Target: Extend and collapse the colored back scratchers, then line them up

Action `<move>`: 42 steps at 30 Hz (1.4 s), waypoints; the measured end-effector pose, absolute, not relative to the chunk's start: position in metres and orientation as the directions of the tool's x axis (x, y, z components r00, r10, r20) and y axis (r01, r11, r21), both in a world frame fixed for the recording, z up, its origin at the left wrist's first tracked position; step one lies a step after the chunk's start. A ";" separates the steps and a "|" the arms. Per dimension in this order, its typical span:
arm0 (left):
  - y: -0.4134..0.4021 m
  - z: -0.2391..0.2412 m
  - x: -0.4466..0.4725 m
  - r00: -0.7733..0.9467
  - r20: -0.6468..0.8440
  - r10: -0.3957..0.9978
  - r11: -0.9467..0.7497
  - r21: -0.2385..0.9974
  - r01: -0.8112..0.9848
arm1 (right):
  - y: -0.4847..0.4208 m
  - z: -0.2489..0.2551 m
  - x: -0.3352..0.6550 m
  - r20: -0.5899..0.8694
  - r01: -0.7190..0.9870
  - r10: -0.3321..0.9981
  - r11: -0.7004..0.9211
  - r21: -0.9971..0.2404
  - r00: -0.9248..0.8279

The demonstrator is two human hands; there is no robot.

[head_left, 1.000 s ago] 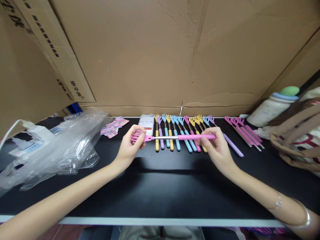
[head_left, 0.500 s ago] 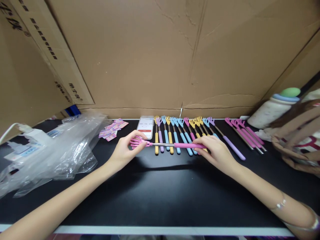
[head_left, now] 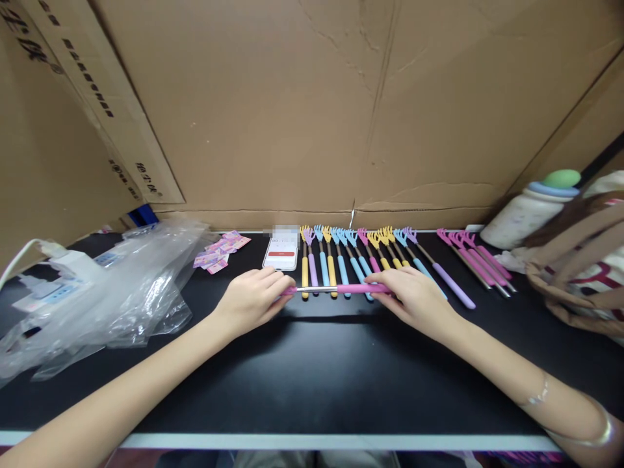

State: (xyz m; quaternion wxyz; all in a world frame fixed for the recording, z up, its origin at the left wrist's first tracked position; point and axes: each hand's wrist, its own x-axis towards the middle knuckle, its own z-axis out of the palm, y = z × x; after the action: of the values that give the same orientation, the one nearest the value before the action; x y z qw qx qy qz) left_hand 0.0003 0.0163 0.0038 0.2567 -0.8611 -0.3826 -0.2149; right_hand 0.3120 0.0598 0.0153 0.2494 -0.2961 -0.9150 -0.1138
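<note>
I hold a pink telescopic back scratcher [head_left: 341, 288] crosswise, low over the black table [head_left: 312, 377]. My left hand [head_left: 253, 300] is closed over its claw end, which is hidden under the fingers. My right hand [head_left: 414, 296] grips the pink handle end. The short metal shaft shows between the hands. Just behind it lies a row of several scratchers [head_left: 355, 257] with yellow, purple, blue and pink handles, claws pointing to the cardboard wall.
A second group of pink scratchers [head_left: 475, 260] lies further right. A phone [head_left: 281, 250] and small pink cards [head_left: 219, 250] lie behind my left hand. Clear plastic bags [head_left: 112, 292] and a power strip [head_left: 53, 273] fill the left; a bottle [head_left: 531, 208] and a bag [head_left: 575, 260] stand right.
My hands have come closer together and dropped toward the table; the scratcher's shaft has shortened. The claw, visible before, is now covered by my left hand.
</note>
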 end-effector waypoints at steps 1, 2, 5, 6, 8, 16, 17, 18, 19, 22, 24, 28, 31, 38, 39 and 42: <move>0.015 0.004 0.004 0.639 0.556 0.532 -0.583 -0.307 0.752 | 0.058 0.015 0.309 0.524 0.595 0.476 0.800 0.076 -0.707; 0.013 0.005 0.008 0.663 0.547 0.511 -0.591 -0.337 0.733 | 0.055 0.014 0.306 0.522 0.584 0.459 0.806 0.096 -0.719; 0.006 0.007 0.023 0.714 0.534 0.452 -0.622 -0.386 0.682 | 0.046 0.010 0.293 0.490 0.521 0.379 0.832 0.190 -0.785; 0.004 0.008 0.027 0.719 0.532 0.447 -0.630 -0.383 0.675 | 0.042 0.008 0.289 0.473 0.504 0.360 0.835 0.221 -0.804; 0.001 0.006 0.033 0.720 0.524 0.456 -0.644 -0.363 0.673 | 0.035 0.004 0.280 0.451 0.504 0.361 0.827 0.250 -0.816; 0.001 0.001 0.031 0.694 0.537 0.480 -0.685 -0.265 0.679 | 0.028 0.008 0.258 0.406 0.512 0.361 0.776 0.368 -0.840; 0.000 0.003 0.030 0.690 0.539 0.483 -0.681 -0.263 0.683 | 0.028 0.010 0.257 0.414 0.504 0.347 0.779 0.373 -0.842; -0.001 0.005 0.029 0.685 0.542 0.487 -0.683 -0.253 0.685 | 0.028 0.011 0.256 0.426 0.498 0.332 0.784 0.372 -0.841; -0.002 0.007 0.027 0.679 0.545 0.492 -0.687 -0.237 0.687 | 0.029 0.013 0.257 0.441 0.494 0.320 0.788 0.367 -0.839; -0.004 0.015 0.018 0.658 0.555 0.510 -0.686 -0.199 0.700 | 0.031 0.018 0.267 0.472 0.496 0.305 0.790 0.361 -0.828; -0.003 0.019 0.005 0.639 0.566 0.521 -0.660 -0.207 0.722 | 0.036 0.021 0.283 0.483 0.516 0.315 0.773 0.369 -0.817; 0.002 0.020 -0.028 0.617 0.580 0.532 -0.586 -0.273 0.763 | 0.049 0.026 0.326 0.505 0.569 0.339 0.707 0.420 -0.794; 0.004 0.018 -0.048 0.663 0.556 0.502 -0.557 -0.378 0.739 | 0.056 0.030 0.350 0.495 0.535 0.277 0.669 0.516 -0.824; 0.003 0.027 -0.103 0.648 0.541 0.536 -0.358 -0.550 0.755 | 0.086 0.037 0.419 0.538 0.640 0.383 0.623 0.450 -0.751; 0.002 0.028 -0.112 0.622 0.547 0.560 -0.332 -0.540 0.773 | 0.091 0.036 0.434 0.539 0.656 0.408 0.626 0.422 -0.737; -0.002 0.027 -0.134 0.598 0.543 0.590 -0.314 -0.528 0.789 | 0.104 0.032 0.474 0.549 0.675 0.427 0.617 0.404 -0.718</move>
State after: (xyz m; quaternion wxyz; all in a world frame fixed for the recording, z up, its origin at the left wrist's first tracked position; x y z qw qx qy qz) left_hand -0.1340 -0.0016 0.0269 0.3972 -0.8007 -0.4305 -0.1257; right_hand 0.4743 0.1037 0.0319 0.2044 -0.3147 -0.8756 -0.3041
